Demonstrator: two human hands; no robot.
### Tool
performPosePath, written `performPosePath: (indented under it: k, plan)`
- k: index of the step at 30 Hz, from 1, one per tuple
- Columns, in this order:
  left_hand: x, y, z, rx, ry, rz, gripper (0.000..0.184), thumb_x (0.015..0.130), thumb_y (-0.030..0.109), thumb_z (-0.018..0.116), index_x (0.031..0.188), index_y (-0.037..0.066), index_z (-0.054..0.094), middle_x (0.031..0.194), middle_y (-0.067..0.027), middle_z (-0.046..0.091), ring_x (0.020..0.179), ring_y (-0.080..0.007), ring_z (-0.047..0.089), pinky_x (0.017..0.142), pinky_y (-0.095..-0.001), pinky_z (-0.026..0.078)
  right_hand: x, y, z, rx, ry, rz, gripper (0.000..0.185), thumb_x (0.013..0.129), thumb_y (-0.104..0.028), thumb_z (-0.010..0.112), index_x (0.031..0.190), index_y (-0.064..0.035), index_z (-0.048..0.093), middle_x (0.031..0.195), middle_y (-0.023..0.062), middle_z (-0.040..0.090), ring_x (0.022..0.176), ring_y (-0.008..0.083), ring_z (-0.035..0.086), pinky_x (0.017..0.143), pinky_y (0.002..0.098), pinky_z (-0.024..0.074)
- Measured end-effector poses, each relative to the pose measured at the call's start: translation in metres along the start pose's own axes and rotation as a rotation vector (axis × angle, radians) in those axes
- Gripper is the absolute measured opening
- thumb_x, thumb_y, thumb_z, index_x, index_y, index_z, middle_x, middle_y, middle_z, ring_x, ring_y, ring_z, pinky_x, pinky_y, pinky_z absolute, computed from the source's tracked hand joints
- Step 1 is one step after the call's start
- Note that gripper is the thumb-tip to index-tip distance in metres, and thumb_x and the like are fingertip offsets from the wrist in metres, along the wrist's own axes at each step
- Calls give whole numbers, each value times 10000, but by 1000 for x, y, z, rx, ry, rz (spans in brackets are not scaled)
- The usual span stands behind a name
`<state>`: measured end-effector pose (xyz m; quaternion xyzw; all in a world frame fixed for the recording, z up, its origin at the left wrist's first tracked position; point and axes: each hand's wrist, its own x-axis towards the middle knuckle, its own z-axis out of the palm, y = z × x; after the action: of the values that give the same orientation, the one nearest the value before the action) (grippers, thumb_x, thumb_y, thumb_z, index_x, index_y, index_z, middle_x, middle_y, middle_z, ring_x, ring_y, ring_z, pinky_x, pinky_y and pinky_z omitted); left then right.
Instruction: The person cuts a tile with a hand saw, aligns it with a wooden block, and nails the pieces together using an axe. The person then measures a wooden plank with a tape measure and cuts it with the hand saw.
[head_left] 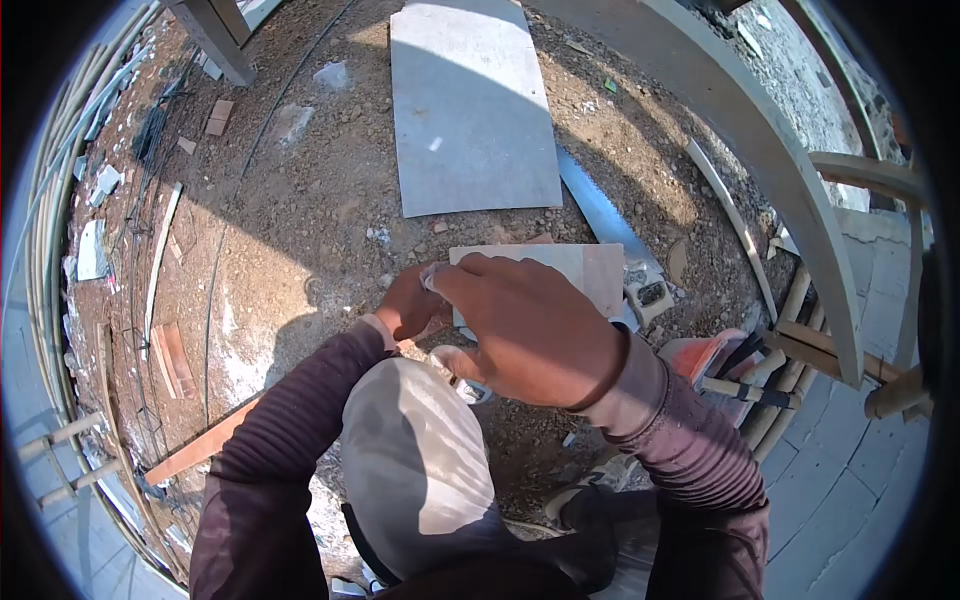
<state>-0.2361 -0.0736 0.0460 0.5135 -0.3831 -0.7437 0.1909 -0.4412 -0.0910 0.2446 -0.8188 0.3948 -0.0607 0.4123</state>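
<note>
Working left hand close beside right hand, both with fingers curled inward; cannot tell if pinching anything. Just beyond right hand, partly hidden, see pale board beside saw. Best to steady wrists, clear view of fingertips.

The small board looks smooth, the saw blade glossy metal, the soil rough.

From my distant station, I counted one left hand, one right hand, two sleeves, one saw, one large sheet, at least one smaller board and one small green scrap.
</note>
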Motion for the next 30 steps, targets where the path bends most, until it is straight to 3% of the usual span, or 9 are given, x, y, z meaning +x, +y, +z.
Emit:
performPosePath:
  k: [1,4,8,15,17,23,26,29,30]
  plan:
    - [-5,6,1,-61,-16,-65,430,963,214,710,1298,-36,611,1174,-85,701,1047,-141,653,921,-312,525,-6,-24,-25,97,-74,-125,599,815,-184,780,1316,7,512,1187,166,582,1112,282,632,920,389,517]
    - [-5,0,14,158,58,-110,448,969,216,705,1312,-49,588,1161,-88,694,1037,-137,645,921,-298,520,-29,-67,-49,187,-168,-391,522,830,-194,756,1265,-5,539,1148,169,600,1081,297,641,905,404,521]
    - [3,8,-3,257,18,-54,432,952,179,727,1289,-54,591,1124,-105,703,1009,-137,652,914,-294,517,-63,-69,-42,144,-111,-415,423,849,-207,722,1198,-20,574,1094,173,626,1039,318,653,884,424,527]
    - [20,-23,-32,415,92,-160,331,930,254,772,1076,44,564,803,5,592,666,-79,516,588,-259,442,-193,-21,-33,128,57,48,270,884,-230,664,1081,-47,636,1001,180,670,966,353,673,847,459,537]
    - [4,-7,2,279,60,-14,317,947,247,754,1089,44,555,795,7,591,655,-79,524,582,-257,451,-253,-7,-32,144,92,282,238,894,-237,648,1047,-55,653,975,182,683,946,364,679,837,469,539]
    - [15,-25,-21,301,97,-30,278,972,271,729,1026,45,576,839,4,614,687,-82,550,602,-276,475,-446,68,14,196,149,1144,209,923,-256,598,946,-78,706,895,188,720,883,394,697,806,499,548]
    - [29,-36,-46,330,58,-82,299,968,296,735,1033,38,598,890,-19,642,737,-112,579,630,-292,488,-451,120,41,125,193,1175,223,792,-151,752,975,-46,678,1126,190,669,965,317,694,828,472,549]
    - [27,-27,-60,378,-32,-162,350,969,348,728,1067,30,618,939,-41,667,820,-142,607,694,-305,502,-433,150,55,-384,542,998,207,793,-130,727,991,-87,685,1034,107,645,1002,278,643,853,444,505]
    - [39,-37,-85,634,-5,-83,407,974,393,708,1119,20,635,1006,-47,678,914,-152,606,782,-324,497,-429,164,53,-553,586,933,192,799,-128,716,986,-96,687,1012,84,634,1016,264,626,865,431,490]
